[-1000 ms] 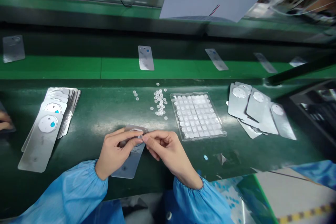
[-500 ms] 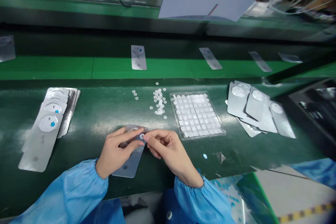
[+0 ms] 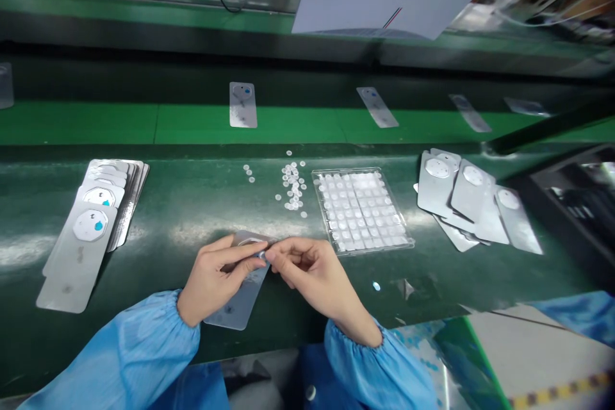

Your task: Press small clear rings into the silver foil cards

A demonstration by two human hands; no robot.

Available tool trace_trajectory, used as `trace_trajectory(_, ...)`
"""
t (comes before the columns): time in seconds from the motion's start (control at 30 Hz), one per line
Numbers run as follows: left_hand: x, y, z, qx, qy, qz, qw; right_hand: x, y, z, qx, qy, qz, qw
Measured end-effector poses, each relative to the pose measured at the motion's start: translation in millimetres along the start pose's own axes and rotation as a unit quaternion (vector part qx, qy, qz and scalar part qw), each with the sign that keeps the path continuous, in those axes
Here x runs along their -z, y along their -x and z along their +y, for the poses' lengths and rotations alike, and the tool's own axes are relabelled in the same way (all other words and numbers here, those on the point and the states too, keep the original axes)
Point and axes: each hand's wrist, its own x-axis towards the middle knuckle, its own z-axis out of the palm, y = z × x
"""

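Observation:
My left hand [image 3: 214, 278] is closed, with thumb and index finger pinched on a small round ring [image 3: 262, 255]. My right hand [image 3: 312, 275] meets it from the right, thumb and index finger pressed together at the ring's edge; the other fingers are curled in. Beneath both hands a grey phone back cover [image 3: 231, 312] lies slanted on the bench, its upper part partly hidden by my left fingers. Small clear discs [image 3: 293, 187] are scattered beyond my hands. To their right stands a clear tray [image 3: 362, 211] holding rows of white round pieces.
Stacked phone back covers [image 3: 77, 269] lie at left, and a loose pile of covers [image 3: 473, 195] at right. Several covers sit on a green conveyor [image 3: 192, 125] behind. A blue disc [image 3: 376, 286] and a scrap of film [image 3: 406, 289] lie near the front. A dark bar [image 3: 552, 122] crosses at right.
The ring between my fingers has turned and shows less of its face. My right hand has shifted slightly down and right. The covers on the conveyor have moved left.

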Motion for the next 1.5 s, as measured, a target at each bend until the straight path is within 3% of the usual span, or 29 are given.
trace_trajectory(0.23, -2.9, 0, 1, 0.015, -0.048, 0.036, 0.998, -15, 4, 21, 0.041, 0.011, 0.134, 0.99)
trace_trajectory(0.57, -4.8, 0, 2, 0.007, -0.04, 0.049, 0.998, -28, 5, 26, 0.095, 0.062, 0.176, 0.978)
trace_trajectory(0.7, -5.5, 0, -1, -0.031, -0.052, 0.054, 0.997, -31, 4, 28, 0.122, 0.083, 0.195, 0.97)
trace_trajectory(0.83, -5.9, -1, -2, -0.052, -0.059, 0.059, 0.995, -32, 4, 29, 0.13, 0.09, 0.196, 0.968)
trace_trajectory(1.1, -6.8, -1, -3, -0.034, -0.035, 0.063, 0.997, -30, 4, 29, 0.121, 0.095, 0.179, 0.972)
trace_trajectory(1.23, -8.5, 2, -4, 0.01, 0.036, 0.063, 0.997, -27, 3, 28, 0.099, 0.101, 0.175, 0.974)
trace_trajectory(1.33, -8.2, 4, -2, 0.08, 0.105, 0.057, 0.99, -19, -1, 25, 0.063, 0.106, 0.161, 0.979)
trace_trajectory(1.5, -7.7, 0, 4, 0.149, 0.209, 0.066, 0.964, -9, -11, 24, 0.017, 0.008, 0.088, 0.996)
